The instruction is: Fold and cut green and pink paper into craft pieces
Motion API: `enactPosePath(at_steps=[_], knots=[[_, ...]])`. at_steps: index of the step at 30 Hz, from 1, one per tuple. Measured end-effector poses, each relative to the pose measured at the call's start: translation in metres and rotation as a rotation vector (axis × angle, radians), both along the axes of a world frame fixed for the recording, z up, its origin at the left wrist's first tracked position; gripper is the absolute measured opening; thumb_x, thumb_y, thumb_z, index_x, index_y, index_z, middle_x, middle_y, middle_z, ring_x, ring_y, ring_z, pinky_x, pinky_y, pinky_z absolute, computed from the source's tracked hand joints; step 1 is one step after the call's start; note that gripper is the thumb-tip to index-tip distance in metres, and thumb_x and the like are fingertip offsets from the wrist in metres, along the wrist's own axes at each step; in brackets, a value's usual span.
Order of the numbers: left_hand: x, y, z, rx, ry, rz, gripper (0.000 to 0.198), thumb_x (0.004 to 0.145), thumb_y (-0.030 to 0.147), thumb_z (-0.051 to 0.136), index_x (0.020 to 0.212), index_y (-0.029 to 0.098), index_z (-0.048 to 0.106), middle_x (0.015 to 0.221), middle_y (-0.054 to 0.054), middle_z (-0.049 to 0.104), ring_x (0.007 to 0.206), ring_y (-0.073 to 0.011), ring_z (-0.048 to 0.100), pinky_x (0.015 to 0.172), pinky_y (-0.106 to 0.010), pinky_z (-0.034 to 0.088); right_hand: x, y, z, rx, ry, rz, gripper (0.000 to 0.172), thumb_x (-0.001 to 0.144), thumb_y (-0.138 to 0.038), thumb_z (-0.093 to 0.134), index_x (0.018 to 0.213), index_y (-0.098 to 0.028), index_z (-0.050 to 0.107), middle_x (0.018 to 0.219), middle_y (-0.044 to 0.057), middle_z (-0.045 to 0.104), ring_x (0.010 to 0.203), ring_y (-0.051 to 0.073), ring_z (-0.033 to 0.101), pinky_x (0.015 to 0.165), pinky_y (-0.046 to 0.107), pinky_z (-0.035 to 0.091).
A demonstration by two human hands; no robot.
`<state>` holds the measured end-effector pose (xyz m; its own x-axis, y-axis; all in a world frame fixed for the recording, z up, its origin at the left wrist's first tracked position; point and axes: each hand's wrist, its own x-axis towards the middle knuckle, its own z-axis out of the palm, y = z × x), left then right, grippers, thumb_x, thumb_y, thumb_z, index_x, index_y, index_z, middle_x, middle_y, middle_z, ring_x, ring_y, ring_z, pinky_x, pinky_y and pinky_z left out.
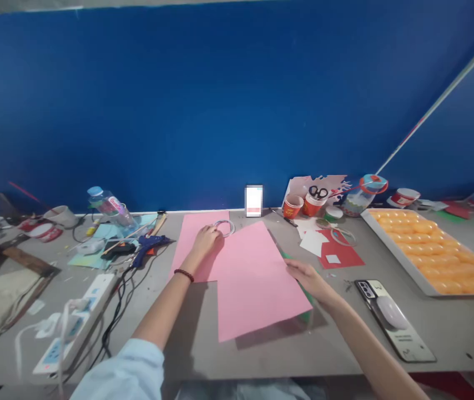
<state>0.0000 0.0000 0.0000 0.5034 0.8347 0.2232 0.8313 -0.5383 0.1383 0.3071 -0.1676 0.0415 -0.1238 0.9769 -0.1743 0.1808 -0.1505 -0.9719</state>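
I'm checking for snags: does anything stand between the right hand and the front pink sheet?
Nothing visible does: the right hand holds the front pink sheet by its right edge. Something green shows past that edge, lower down, clear of the fingers there.

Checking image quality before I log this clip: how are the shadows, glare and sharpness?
Head view: soft shadow beneath the lower edge of the front pink sheet; head view: small glints on the orange rounds; head view: the upright screen mostly washed out to white, with a blocky border; head view: far-left edge blurred.
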Motion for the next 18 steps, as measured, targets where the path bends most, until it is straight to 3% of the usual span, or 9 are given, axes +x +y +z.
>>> enactPosePath(at_steps=[4,10,14,18], knots=[[0.000,0.006,0.006,0.023,-0.019,0.055,0.020,0.087,0.021,0.051,0.086,0.018,0.071,0.093,-0.009,0.065,0.095,-0.0241,0.055,0.089,-0.036,0.042,0.028,-0.023,-0.002,-0.101,-0.002,-0.198,0.045,0.074,-0.049,0.058,0.106,-0.020,0.070,0.107,0.006,0.071,0.096,0.027,0.065,0.083,0.036,0.050],[-0.031,-0.004,0.010,0.069,-0.051,0.202,0.025,0.090,0.025,0.046,0.089,0.019,0.071,0.101,-0.009,0.065,0.098,-0.0250,0.057,0.085,-0.036,0.045,0.076,-0.064,-0.017,-0.156,-0.076,-0.605,0.043,0.062,-0.049,0.064,0.094,-0.023,0.074,0.112,0.005,0.070,0.110,0.031,0.060,0.090,0.037,0.050],[-0.045,-0.008,0.007,0.033,-0.028,0.238,0.024,0.090,0.023,0.047,0.094,0.020,0.070,0.115,-0.008,0.063,0.103,-0.0247,0.058,0.086,-0.035,0.047,0.089,-0.080,-0.040,-0.160,-0.035,-0.694,0.043,0.055,-0.051,0.066,0.088,-0.024,0.074,0.109,0.005,0.071,0.110,0.032,0.060,0.090,0.037,0.051],[-0.041,-0.029,0.013,0.026,0.008,0.281,0.033,0.088,0.026,0.051,0.120,0.019,0.059,0.141,-0.012,0.045,0.124,-0.0291,0.048,0.100,-0.041,0.040,0.086,-0.088,-0.056,-0.177,0.087,-0.678,0.053,0.058,-0.055,0.067,0.100,-0.022,0.070,0.118,0.005,0.067,0.118,0.032,0.055,0.092,0.037,0.050]])
